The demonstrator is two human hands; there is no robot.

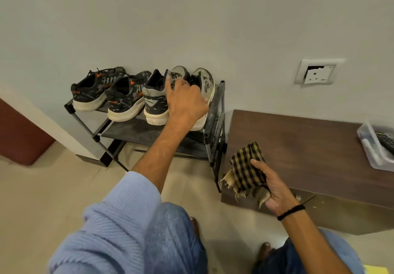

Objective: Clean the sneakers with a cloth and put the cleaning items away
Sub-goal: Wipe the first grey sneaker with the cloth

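Cloth [245, 168], yellow-blk check, frayed, crumpled

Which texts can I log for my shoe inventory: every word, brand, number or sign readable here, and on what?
Nothing reads clearly.
On the black sneakers: orange heel print, too blurred to read.
On the grey sneakers: a heel logo mark, no legible letters.
On the socket: no legible marking.
On the cloth: checks only, no text.
In the box: contents too small to read.
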